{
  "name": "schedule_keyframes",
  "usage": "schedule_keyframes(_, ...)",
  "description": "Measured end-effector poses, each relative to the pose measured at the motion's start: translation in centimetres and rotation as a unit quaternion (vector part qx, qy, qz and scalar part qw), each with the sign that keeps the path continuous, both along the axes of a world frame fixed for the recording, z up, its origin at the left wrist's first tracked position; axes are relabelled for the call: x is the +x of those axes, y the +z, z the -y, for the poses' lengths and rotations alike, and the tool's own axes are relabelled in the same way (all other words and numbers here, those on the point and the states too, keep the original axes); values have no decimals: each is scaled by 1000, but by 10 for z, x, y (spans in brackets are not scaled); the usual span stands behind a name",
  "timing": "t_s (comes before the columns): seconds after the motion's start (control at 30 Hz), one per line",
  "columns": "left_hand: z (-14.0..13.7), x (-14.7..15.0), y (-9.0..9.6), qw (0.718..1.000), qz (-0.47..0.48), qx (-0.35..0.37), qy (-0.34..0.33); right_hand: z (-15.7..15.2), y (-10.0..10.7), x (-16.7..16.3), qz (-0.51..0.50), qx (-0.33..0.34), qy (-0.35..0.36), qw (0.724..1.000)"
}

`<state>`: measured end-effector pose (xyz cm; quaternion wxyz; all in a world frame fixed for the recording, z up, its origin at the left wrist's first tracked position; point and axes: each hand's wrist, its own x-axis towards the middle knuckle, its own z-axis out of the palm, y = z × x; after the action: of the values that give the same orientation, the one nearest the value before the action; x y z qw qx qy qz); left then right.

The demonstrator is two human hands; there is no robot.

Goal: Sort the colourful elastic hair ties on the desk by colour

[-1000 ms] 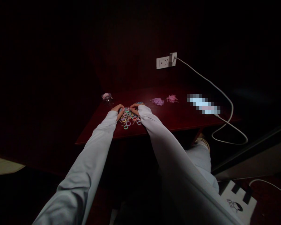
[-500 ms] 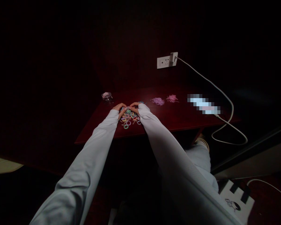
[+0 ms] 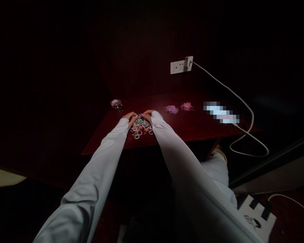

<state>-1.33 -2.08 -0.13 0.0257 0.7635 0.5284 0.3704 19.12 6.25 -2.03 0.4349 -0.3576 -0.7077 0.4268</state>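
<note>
Before the dark wall point(image 3: 142, 67) stands a red counter point(image 3: 192, 130), its front edge near the pile of colourful rings point(image 3: 141, 125), left edge farther. There, left hand point(image 3: 130, 116) and right hand point(image 3: 148, 115) curl; each grip's opening and hold I cannot tell.

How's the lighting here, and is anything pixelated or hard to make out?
Head view: dim, much of it nearly black; head view: blocky pixels mask a bright shape on the tabletop; head view: fingertip details of the left hand and right hand are too small and dim to tell.
</note>
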Motion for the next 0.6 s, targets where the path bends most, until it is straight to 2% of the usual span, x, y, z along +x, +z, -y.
schedule_keyframes(0.17,-3,-4,1,1000,-26,6,-9,-1,-1,-2,-19,-19,17,999)
schedule_keyframes(0.4,1,0,1,995,-76,51,32,3,1,-2,-41,-45,38,997)
schedule_keyframes(0.6,10,8,7,993,-85,73,24,4,2,-3,-35,-48,20,998)
